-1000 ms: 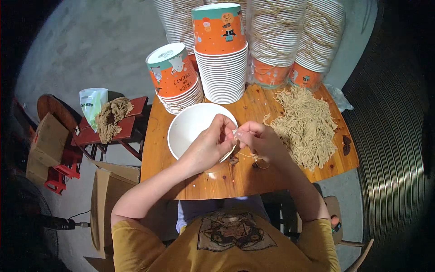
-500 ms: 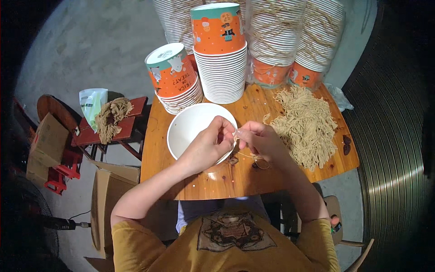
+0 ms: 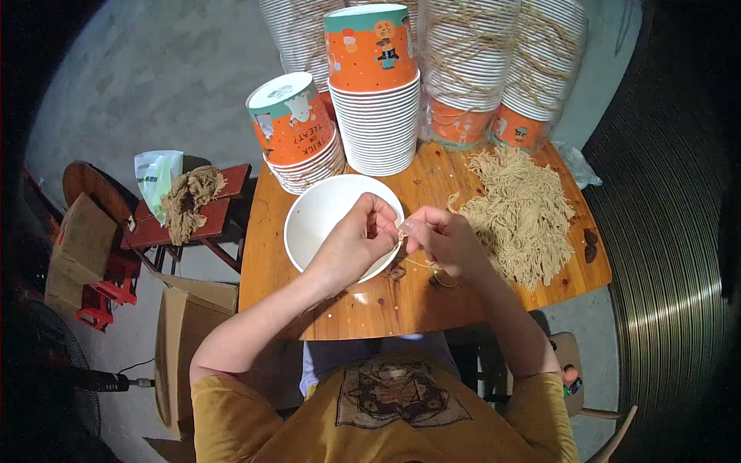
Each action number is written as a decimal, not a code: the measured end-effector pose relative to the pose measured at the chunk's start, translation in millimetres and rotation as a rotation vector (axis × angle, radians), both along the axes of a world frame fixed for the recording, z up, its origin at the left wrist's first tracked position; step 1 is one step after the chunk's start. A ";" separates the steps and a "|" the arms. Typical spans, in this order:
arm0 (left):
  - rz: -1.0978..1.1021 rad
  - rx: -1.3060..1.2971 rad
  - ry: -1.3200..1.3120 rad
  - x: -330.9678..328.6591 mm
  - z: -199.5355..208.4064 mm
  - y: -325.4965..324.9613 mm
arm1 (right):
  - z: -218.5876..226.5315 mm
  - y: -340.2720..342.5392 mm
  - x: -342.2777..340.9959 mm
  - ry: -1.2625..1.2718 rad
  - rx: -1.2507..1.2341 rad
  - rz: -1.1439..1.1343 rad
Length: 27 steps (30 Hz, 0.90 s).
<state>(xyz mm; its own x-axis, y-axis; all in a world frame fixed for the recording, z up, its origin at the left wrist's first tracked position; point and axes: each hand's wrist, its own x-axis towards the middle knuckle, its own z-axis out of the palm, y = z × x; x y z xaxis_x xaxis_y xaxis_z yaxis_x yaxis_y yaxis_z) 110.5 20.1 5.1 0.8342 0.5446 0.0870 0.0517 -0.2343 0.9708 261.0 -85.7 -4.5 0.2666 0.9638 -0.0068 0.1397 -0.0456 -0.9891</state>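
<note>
A white paper bucket [image 3: 316, 218] stands mouth up near the front of the wooden table. At its right rim my left hand [image 3: 361, 235] is closed, fingertips pinched on a thin tan string [image 3: 417, 264]. My right hand [image 3: 441, 238] meets it there, thumb and finger pinching the same string just outside the rim. A loop of the string hangs below my right hand, over the tabletop. The fingers hide the exact spot where string and rim meet. A heap of cut tan strings [image 3: 525, 216] lies to the right of my right hand.
Behind the bucket stand a tall stack of upturned orange-and-white buckets [image 3: 378, 116] and a shorter leaning stack [image 3: 297, 131]. Bagged bucket stacks [image 3: 471, 62] with strings line the back edge. To the left, a red bench [image 3: 224, 202] holds more string; an open cardboard box [image 3: 193, 309] stands on the floor.
Both hands stay at the bucket's right rim, still pinching the string. The hanging loop below my right hand has shifted slightly; little else differs.
</note>
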 end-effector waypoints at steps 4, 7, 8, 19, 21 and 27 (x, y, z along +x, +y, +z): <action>0.018 0.018 0.010 -0.2 1.0 -2.4 | -2.9 -0.7 0.1 0.012 0.065 -0.010; 0.023 0.011 0.018 0.5 -1.6 -2.8 | -2.8 -1.1 -1.4 -0.031 0.074 -0.015; 0.023 0.011 0.018 0.8 -1.0 -3.4 | -3.8 -1.3 -2.0 -0.045 0.087 -0.021; 0.018 -0.226 -0.067 6.4 2.4 -4.9 | -15.9 -0.8 -2.2 0.010 0.226 -0.029; 0.007 -0.321 -0.047 5.4 4.1 -0.9 | -17.5 -1.9 -1.5 0.024 0.225 -0.045; -0.006 -0.574 -0.023 3.4 7.2 3.7 | -27.4 0.3 0.4 -0.515 0.657 -0.163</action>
<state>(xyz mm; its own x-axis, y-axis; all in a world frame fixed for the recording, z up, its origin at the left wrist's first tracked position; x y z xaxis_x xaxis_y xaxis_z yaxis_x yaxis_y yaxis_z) 113.9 23.8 12.3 0.8385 0.5055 -0.2035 0.0298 0.3303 0.9434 261.4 -85.4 -31.8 0.2188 0.6790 0.7008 0.6208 0.4572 -0.6368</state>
